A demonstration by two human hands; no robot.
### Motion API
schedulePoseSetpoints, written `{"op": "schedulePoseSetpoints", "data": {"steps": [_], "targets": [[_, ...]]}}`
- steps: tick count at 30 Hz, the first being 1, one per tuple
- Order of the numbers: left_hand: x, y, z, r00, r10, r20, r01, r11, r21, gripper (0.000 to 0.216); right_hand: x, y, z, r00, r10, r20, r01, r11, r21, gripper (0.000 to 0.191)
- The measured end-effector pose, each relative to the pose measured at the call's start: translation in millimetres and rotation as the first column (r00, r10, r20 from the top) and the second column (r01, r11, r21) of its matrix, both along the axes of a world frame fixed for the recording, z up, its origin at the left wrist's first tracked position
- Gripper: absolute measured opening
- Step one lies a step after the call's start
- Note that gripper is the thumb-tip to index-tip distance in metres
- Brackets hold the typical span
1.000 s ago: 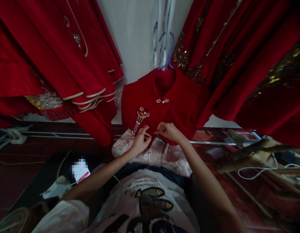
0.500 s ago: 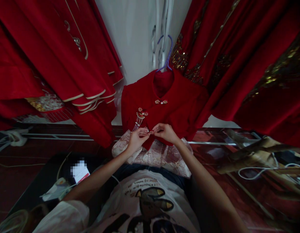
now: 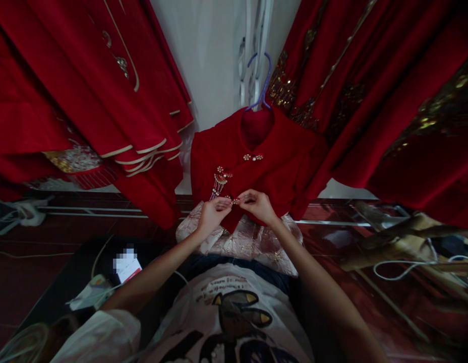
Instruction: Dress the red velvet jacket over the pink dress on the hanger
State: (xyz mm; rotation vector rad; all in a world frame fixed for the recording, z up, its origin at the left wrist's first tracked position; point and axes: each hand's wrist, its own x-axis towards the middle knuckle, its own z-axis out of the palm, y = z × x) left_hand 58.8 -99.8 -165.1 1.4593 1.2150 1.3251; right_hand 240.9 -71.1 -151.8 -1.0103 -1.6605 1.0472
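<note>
A small red velvet jacket (image 3: 279,161) hangs in front of me on a purple hanger (image 3: 261,80). It has a pearl clasp at the collar (image 3: 253,157) and a tasselled brooch (image 3: 220,181) on its left side. My left hand (image 3: 211,216) and my right hand (image 3: 257,205) meet at the jacket's lower front. Both pinch a small pearl fastening (image 3: 235,201) between their fingertips. A pale embroidered skirt (image 3: 252,242) lies below the jacket, over my lap.
Long red robes with cream trim (image 3: 105,101) hang at the left; red robes with gold embroidery (image 3: 370,91) hang at the right. A white wall (image 3: 211,60) lies behind. White cables (image 3: 400,269) and wooden pieces (image 3: 393,237) sit at the right, a steam iron (image 3: 94,295) at lower left.
Both hands have risen slightly and drawn closer together at the jacket's lower fastening. The jacket and hanger have barely shifted.
</note>
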Motion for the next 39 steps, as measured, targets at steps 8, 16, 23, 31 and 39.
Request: {"op": "schedulePoseSetpoints", "data": {"steps": [8,16,23,31,39], "targets": [[-2.9,0.3,2.1,1.000,-0.015,-0.013,0.015,1.000,-0.015,0.020,-5.9,-9.5,6.9,0.994,-0.021,0.106,0.014,0.998,0.069,0.016],[-10.4,10.0,0.4,1.000,-0.029,0.007,0.030,0.998,-0.063,0.017,-11.3,-14.8,10.6,0.989,-0.052,0.139,0.036,0.993,0.116,0.015],[-22.0,15.9,13.0,0.970,-0.081,-0.231,0.098,0.993,0.065,0.021,-1.9,-11.1,22.0,0.951,-0.111,0.288,0.058,0.980,0.188,0.019],[-28.6,10.2,38.4,0.907,0.055,-0.416,0.037,0.977,0.209,0.017,19.8,-13.8,53.0,0.922,-0.212,0.325,0.140,0.963,0.231,0.013],[-7.6,-9.0,14.9,0.698,0.154,-0.700,0.128,0.935,0.332,0.027,1.0,-8.1,14.7,0.883,-0.104,0.457,0.042,0.989,0.144,0.012]]}}
